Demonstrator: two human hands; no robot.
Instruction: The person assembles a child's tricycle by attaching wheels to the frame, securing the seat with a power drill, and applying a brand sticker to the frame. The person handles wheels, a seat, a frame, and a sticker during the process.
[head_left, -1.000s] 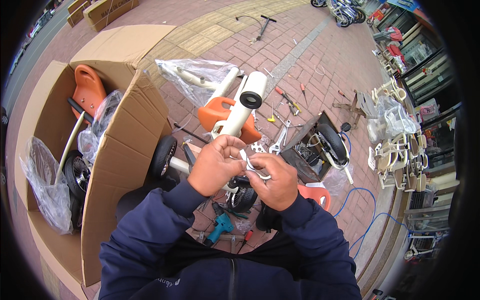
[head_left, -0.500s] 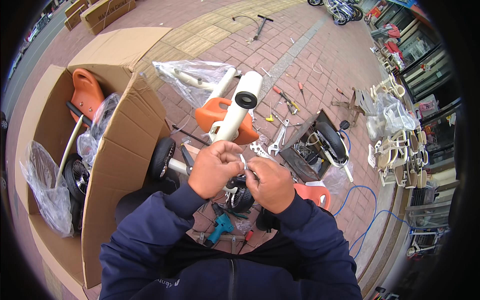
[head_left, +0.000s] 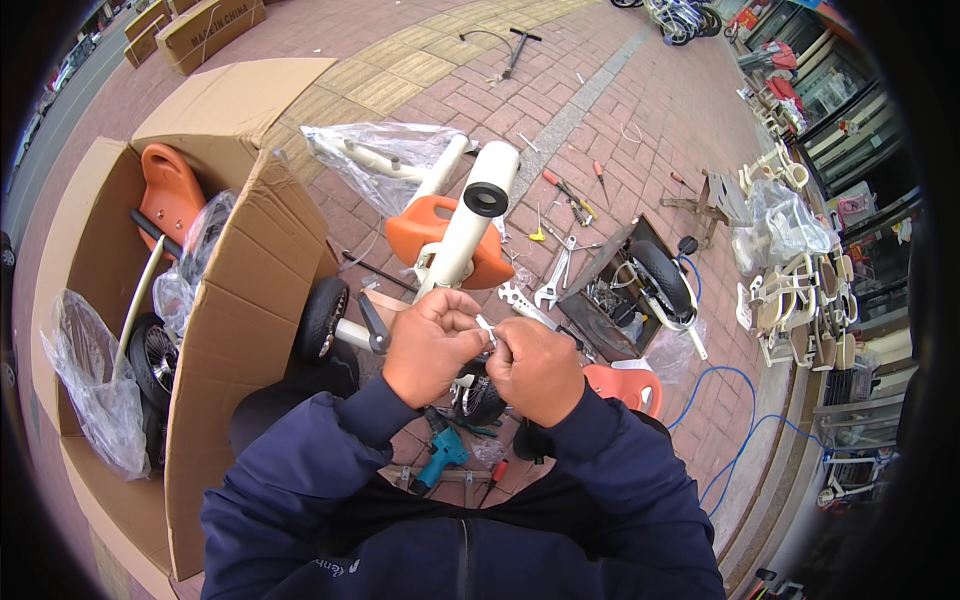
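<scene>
I look down on a brick pavement (head_left: pixel 420 40) from the head camera. The biggest thing is an open cardboard box (head_left: pixel 240 290), my landmark, holding an orange seat (head_left: pixel 168 190) and a wheel (head_left: pixel 152 355). Just right of the box lies a cream and orange ride-on frame (head_left: pixel 455 235) with a black wheel (head_left: pixel 322 318). Further right of the box, wrenches (head_left: pixel 555 280) lie on the bricks. Near the box's lower right, a teal drill (head_left: pixel 438 455) rests. Right of the box, my left hand (head_left: pixel 432 345) and right hand (head_left: pixel 538 368) meet, fingers curled shut, pinching a small clear plastic bag (head_left: pixel 487 330) between them.
</scene>
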